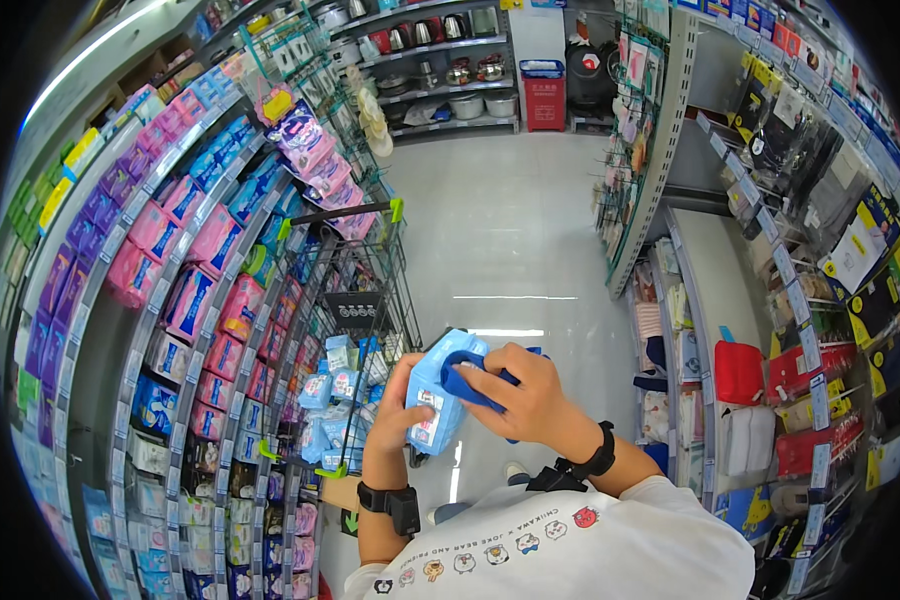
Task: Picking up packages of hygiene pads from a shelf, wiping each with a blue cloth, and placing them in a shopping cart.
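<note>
My left hand (396,405) grips a light blue soft package (429,397) by its left side, thumb across the printed front. A dark blue cloth (461,382) is bunched in my right hand (514,390) and pressed against the upper right of the package. To the left of my hands stands a wire shopping cart (401,300); several similar light blue packages (330,427) are piled in it. Both wrists wear black bands. The palm side of each hand is hidden.
Shelves (165,277) of pink, purple and blue packages curve along the left. At the right, a shelf unit (690,360) holds folded textiles, with hanging goods (862,247) beyond it. Tiled floor (495,225) runs ahead to kettles and pots (457,105) and a red bin (544,101).
</note>
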A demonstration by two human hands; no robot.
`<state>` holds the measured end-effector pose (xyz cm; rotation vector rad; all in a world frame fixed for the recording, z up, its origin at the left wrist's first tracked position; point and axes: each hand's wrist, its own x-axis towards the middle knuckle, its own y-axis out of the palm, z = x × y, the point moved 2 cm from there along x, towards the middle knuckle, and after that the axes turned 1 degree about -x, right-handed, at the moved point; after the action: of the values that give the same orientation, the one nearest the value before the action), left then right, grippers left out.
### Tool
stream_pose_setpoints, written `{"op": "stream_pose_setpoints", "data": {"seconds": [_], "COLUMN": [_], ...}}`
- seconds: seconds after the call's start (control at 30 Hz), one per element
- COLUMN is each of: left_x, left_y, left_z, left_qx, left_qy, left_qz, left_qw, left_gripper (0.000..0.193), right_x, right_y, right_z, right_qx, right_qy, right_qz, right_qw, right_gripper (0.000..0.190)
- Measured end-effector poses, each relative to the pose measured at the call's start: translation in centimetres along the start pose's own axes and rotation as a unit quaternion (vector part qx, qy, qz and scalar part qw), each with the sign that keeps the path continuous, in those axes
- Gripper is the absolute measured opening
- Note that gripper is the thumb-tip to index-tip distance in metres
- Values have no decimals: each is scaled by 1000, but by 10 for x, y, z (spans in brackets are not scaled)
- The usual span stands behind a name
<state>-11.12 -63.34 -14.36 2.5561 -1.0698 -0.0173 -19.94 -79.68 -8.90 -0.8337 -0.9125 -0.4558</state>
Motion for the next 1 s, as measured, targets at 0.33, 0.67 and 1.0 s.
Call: {"op": "stream_pose_setpoints", "data": {"seconds": [0.33,0.67,1.0], "left_x": [-12,-6,23], "left_y": [-6,-1,42], "left_z": [-7,-6,20], "left_qx": [6,11,-323], "left_qy": [23,95,-2], "left_qz": [8,-69,-189], "left_qw": [1000,993,927], "left_gripper": [72,76,60], "right_x": [7,7,5], "right_y": [1,2,21], "right_z": [-23,-12,3], "right_qx": [-57,148,69], "right_qy": [35,-24,-112], "right_qz": [61,63,-137], "right_qw": [996,987,982], "right_gripper": [32,42,43]}}
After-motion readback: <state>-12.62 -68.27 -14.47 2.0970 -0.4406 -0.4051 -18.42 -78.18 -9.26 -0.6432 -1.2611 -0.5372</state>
